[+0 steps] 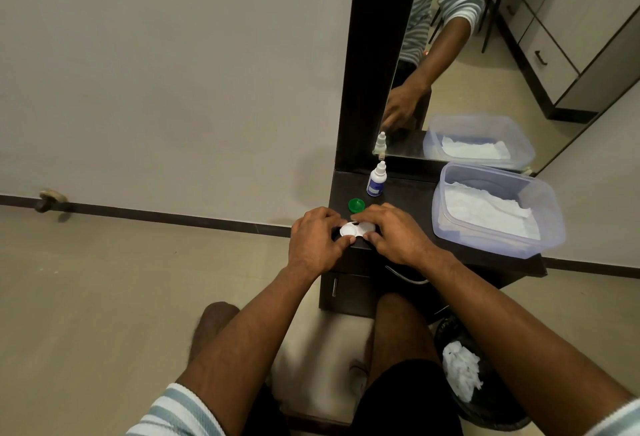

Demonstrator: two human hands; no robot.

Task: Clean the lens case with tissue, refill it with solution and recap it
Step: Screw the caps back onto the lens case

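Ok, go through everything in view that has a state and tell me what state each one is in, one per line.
Lens case: on the dark table, held at both ends.
Left hand: grips the case's left end.
Right hand: grips its right end.
Green cap: off, lying beside the case.
Solution bottle: upright, capped.
Plastic tub: no lid on it, tissues inside.
Bin: holds crumpled tissue.
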